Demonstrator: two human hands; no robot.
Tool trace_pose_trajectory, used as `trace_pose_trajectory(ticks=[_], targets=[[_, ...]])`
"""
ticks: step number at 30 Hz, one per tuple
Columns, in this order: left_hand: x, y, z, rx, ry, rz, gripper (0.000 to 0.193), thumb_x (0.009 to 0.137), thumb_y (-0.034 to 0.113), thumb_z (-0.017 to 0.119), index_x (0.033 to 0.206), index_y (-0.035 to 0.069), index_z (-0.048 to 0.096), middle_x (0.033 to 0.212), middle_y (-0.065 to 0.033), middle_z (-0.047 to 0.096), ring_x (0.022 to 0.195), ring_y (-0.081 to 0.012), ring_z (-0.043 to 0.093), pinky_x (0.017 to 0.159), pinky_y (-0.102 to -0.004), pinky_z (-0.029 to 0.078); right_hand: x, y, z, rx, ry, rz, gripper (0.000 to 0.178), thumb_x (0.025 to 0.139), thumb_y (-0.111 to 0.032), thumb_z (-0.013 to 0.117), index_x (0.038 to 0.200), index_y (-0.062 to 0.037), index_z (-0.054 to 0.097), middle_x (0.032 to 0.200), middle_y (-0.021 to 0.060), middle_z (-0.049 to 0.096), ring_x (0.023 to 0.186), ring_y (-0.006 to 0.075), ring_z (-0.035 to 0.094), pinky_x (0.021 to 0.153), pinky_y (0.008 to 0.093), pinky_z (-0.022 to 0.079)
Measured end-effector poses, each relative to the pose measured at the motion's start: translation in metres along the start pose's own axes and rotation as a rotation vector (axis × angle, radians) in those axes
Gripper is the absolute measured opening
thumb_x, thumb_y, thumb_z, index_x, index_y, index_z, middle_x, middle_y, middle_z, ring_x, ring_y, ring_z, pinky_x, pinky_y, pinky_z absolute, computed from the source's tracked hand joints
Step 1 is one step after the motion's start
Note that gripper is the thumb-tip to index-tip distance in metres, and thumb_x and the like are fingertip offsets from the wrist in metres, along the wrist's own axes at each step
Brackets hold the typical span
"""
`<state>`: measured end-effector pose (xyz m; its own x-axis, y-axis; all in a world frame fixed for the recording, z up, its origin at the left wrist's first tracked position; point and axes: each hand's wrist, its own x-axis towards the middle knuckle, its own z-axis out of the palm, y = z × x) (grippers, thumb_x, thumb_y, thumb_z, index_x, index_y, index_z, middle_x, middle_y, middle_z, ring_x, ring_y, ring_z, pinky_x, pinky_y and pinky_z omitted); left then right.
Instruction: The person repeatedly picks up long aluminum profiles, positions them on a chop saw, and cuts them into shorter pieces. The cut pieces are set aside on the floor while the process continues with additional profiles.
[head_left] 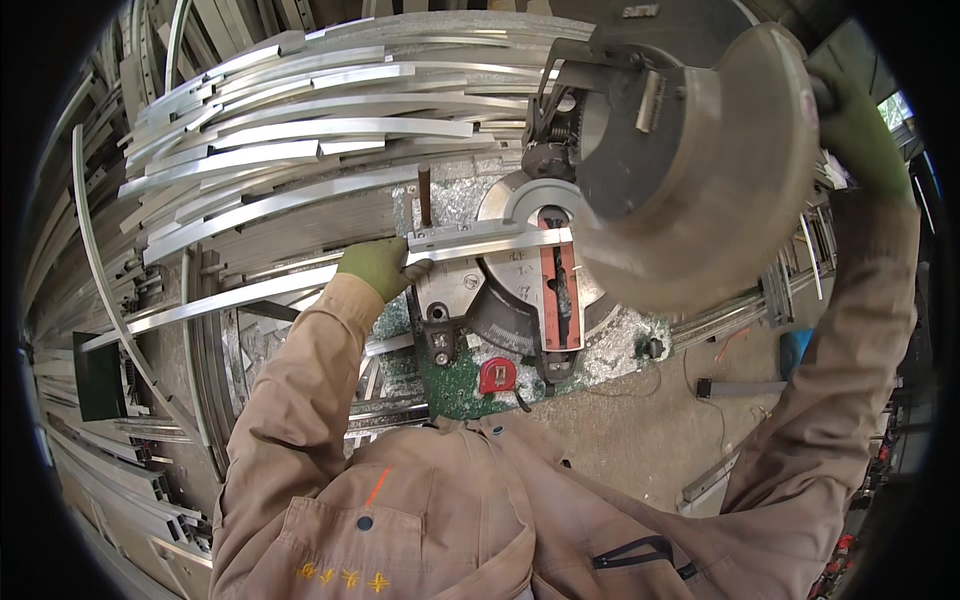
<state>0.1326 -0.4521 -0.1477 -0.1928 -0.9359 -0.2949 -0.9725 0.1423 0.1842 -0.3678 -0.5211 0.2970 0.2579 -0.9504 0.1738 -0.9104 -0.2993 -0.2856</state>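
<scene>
My left hand [372, 267], in a green glove, grips a long silver metal bar [250, 293]. The bar lies across the mitre saw's base [450, 290] along its fence, and its right end reaches over the red slotted insert [549, 320]. High at the right, my gloved right hand [865, 140] is closed round the saw's handle [822, 95], though its fingers are largely hidden. The saw head with its round guard [720, 200] is raised above and right of the bar's end, and looks blurred.
A red tape measure [497, 376] lies on the green, chip-strewn bench top [455, 385] near my body. Many metal profiles [330, 130] are stacked at the back left. A long curved-looking strip [100, 260] crosses at far left. More profiles [740, 388] lie at the right.
</scene>
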Motion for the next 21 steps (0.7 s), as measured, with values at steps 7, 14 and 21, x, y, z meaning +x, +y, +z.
trace_pose_trajectory(ticks=[7, 14, 21], targets=[[0.008, 0.003, 0.005, 0.003, 0.036, 0.051, 0.071, 0.116, 0.073, 0.066, 0.13, 0.005, 0.079, 0.113, -0.0226, 0.088, 0.109, -0.0475, 0.084, 0.098, -0.0587, 0.066, -0.141, -0.028, 0.072, -0.058, 0.146, -0.01, 0.049, 0.086, -0.009, 0.098, 0.131, 0.0026, 0.086, 0.109, 0.0149, 0.088, 0.099, 0.0185, 0.082, 0.091, 0.0387, 0.065], [0.01, 0.001, 0.007, 0.041, 0.027, 0.024, 0.071, 0.116, 0.074, 0.065, 0.125, 0.005, 0.079, 0.112, -0.0227, 0.088, 0.108, -0.0471, 0.085, 0.096, -0.0579, 0.066, -0.191, -0.027, 0.116, -0.147, 0.227, -0.062, 0.055, 0.08, -0.013, 0.1, 0.132, -0.0008, 0.086, 0.12, 0.0224, 0.087, 0.104, 0.0425, 0.084, 0.093, 0.046, 0.065], [0.011, 0.004, 0.004, 0.071, 0.005, 0.006, 0.076, 0.115, 0.078, 0.065, 0.122, 0.004, 0.08, 0.11, -0.0219, 0.088, 0.107, -0.0464, 0.085, 0.095, -0.0565, 0.067, -0.209, -0.02, 0.132, -0.256, 0.247, -0.065, 0.062, 0.078, -0.017, 0.101, 0.136, -0.0009, 0.086, 0.128, 0.0217, 0.088, 0.114, 0.0459, 0.083, 0.1, 0.0502, 0.063]])
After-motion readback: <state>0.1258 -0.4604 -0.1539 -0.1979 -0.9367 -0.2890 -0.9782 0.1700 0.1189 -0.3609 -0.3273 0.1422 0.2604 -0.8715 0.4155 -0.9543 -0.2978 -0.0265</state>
